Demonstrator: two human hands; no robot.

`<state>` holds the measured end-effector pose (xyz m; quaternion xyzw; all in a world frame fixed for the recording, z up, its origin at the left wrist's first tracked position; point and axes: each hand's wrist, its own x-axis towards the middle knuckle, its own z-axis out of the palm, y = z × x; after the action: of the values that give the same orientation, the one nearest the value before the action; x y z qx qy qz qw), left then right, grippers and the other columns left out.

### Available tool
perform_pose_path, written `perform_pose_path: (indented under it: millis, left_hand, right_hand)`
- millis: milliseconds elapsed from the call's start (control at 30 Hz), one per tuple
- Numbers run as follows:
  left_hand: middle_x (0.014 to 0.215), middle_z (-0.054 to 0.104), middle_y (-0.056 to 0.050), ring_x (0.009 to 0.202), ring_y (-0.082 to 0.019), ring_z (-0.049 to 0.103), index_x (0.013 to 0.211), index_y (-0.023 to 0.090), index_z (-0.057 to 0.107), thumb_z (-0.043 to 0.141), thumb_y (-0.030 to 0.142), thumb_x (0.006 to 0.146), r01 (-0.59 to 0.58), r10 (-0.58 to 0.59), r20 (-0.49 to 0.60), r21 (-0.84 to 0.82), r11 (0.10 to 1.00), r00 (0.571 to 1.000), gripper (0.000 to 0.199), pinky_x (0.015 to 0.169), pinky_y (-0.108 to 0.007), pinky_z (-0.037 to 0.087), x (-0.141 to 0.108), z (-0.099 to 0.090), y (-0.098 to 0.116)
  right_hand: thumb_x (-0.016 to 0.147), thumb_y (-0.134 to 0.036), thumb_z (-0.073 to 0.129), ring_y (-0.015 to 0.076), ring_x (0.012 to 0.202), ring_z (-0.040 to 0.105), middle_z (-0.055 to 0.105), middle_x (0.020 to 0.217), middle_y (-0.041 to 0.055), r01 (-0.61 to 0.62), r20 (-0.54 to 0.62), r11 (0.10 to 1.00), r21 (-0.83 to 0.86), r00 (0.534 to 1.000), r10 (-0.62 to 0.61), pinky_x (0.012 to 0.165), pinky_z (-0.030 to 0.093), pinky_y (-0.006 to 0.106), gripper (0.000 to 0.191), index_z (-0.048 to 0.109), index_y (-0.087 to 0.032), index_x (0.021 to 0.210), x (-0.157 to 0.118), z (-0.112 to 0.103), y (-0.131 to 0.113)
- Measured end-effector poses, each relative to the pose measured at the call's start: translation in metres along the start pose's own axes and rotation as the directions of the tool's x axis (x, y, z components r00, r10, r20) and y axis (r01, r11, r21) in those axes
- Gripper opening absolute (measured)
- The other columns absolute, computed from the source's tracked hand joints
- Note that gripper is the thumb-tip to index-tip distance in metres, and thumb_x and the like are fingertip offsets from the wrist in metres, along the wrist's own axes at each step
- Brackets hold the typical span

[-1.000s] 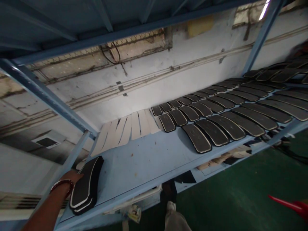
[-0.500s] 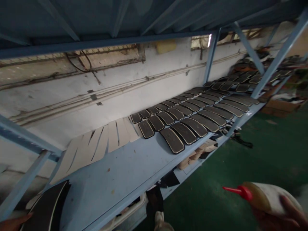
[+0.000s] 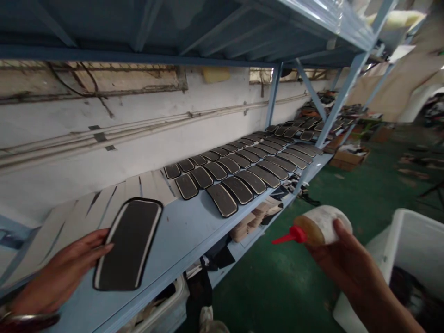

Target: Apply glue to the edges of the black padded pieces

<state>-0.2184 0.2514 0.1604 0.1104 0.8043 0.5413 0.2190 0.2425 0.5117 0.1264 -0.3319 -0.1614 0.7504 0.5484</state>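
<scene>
My left hand [image 3: 74,261] grips the left edge of a dark curved panel [image 3: 130,245] with a pale line inside its black border. The panel is tilted over the near part of the blue shelf [image 3: 180,240]. In my right hand [image 3: 342,256], fingers wrap round a white squeeze bottle [image 3: 328,224] with a brownish shoulder. Its red nozzle [image 3: 291,235] points left, over the floor beside the shelf. Similar dark panels [image 3: 239,189] lie in several rows along the shelf. Pale sheets [image 3: 86,217] line its back edge, partly behind the held panel.
A blue upper deck [image 3: 208,32] hangs overhead, with a post [image 3: 342,99] at the right. A white bin [image 3: 391,245] stands on the green floor [image 3: 274,277]. Stacked beige pieces [image 3: 255,219] sit on the lower shelf, and a cardboard box [image 3: 348,157] stands farther off.
My left hand has lifted the dark panel from the lower left up and to the right. The bottle has moved up and left in my right hand. The view has turned right, showing the white bin.
</scene>
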Motion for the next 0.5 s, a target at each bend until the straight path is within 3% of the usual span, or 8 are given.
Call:
perform_pose_path:
  millis: [33,67,133,167,233,333,433,500]
  left_hand:
    - [0.092,0.078,0.002,0.103,-0.033,0.068,0.093,0.027,0.073,0.095,0.037,0.033,0.022,-0.014,0.198,-0.038,0.999,0.980,0.064,0.073,-0.031,0.058,-0.010,0.024,0.002]
    - [0.095,0.079,0.000,0.101,-0.034,0.069,0.094,0.027,0.074,0.094,0.039,0.041,0.048,-0.028,0.380,-0.044,0.998,0.925,0.059,0.076,-0.035,0.058,-0.022,0.049,0.006]
    - [0.101,0.079,-0.005,0.096,-0.034,0.071,0.100,0.025,0.076,0.090,0.036,0.056,0.081,-0.039,0.659,-0.033,0.996,0.751,0.047,0.082,-0.041,0.058,-0.050,0.094,0.016]
    - [0.100,0.080,-0.007,0.093,-0.036,0.072,0.099,0.024,0.077,0.090,0.034,0.055,0.089,-0.048,0.731,-0.018,0.996,0.681,0.047,0.082,-0.043,0.059,-0.063,0.112,0.021]
    - [0.104,0.079,-0.010,0.094,-0.039,0.073,0.104,0.024,0.078,0.088,0.031,0.057,0.077,-0.058,0.826,0.017,0.997,0.561,0.048,0.083,-0.045,0.058,-0.084,0.137,0.030]
    - [0.111,0.078,-0.011,0.096,-0.041,0.072,0.113,0.027,0.075,0.085,0.033,0.062,0.044,-0.087,0.893,0.076,0.996,0.442,0.053,0.083,-0.048,0.058,-0.097,0.151,0.034]
    - [0.111,0.078,-0.011,0.098,-0.042,0.071,0.116,0.028,0.073,0.084,0.038,0.063,0.043,-0.127,0.918,0.120,0.992,0.376,0.055,0.084,-0.050,0.058,-0.094,0.153,0.029]
    - [0.114,0.077,-0.009,0.102,-0.042,0.070,0.116,0.029,0.073,0.083,0.038,0.064,0.045,-0.141,0.923,0.133,0.990,0.359,0.054,0.087,-0.050,0.057,-0.091,0.153,0.025]
  right_hand:
    - [0.072,-0.026,0.081,0.0250,0.091,0.072,0.072,0.110,0.0080,0.032,0.064,0.999,-0.022,0.997,-0.030,0.076,0.064,0.034,0.047,0.066,-0.020,0.116,-0.003,0.010,-0.003]
    - [0.072,-0.031,0.083,0.0250,0.094,0.071,0.072,0.112,0.0073,0.069,0.128,0.997,-0.044,0.990,-0.063,0.077,0.064,0.034,0.048,0.066,-0.021,0.116,-0.006,0.018,-0.007]
    - [0.073,-0.038,0.084,0.0256,0.100,0.070,0.072,0.114,0.0054,0.146,0.243,0.987,-0.075,0.962,-0.124,0.082,0.063,0.034,0.046,0.067,-0.025,0.114,-0.012,0.032,-0.013]
    - [0.074,-0.040,0.084,0.0259,0.102,0.069,0.072,0.112,0.0038,0.186,0.299,0.979,-0.084,0.942,-0.153,0.085,0.062,0.035,0.042,0.068,-0.027,0.112,-0.014,0.037,-0.017]
    - [0.076,-0.042,0.082,0.0267,0.104,0.068,0.073,0.106,0.0017,0.253,0.401,0.961,-0.116,0.897,-0.188,0.092,0.059,0.039,0.034,0.070,-0.029,0.105,-0.019,0.045,-0.024]
    - [0.075,-0.044,0.083,0.0299,0.107,0.066,0.073,0.101,0.0034,0.324,0.503,0.929,-0.181,0.842,-0.195,0.098,0.055,0.044,0.032,0.071,-0.027,0.100,-0.024,0.048,-0.033]
    - [0.074,-0.044,0.084,0.0326,0.111,0.064,0.073,0.100,0.0056,0.358,0.546,0.908,-0.218,0.816,-0.191,0.099,0.053,0.048,0.036,0.070,-0.025,0.101,-0.027,0.043,-0.039]
    - [0.075,-0.043,0.083,0.0328,0.112,0.063,0.072,0.101,0.0061,0.367,0.560,0.902,-0.229,0.807,-0.186,0.099,0.052,0.049,0.037,0.069,-0.025,0.104,-0.028,0.038,-0.041]
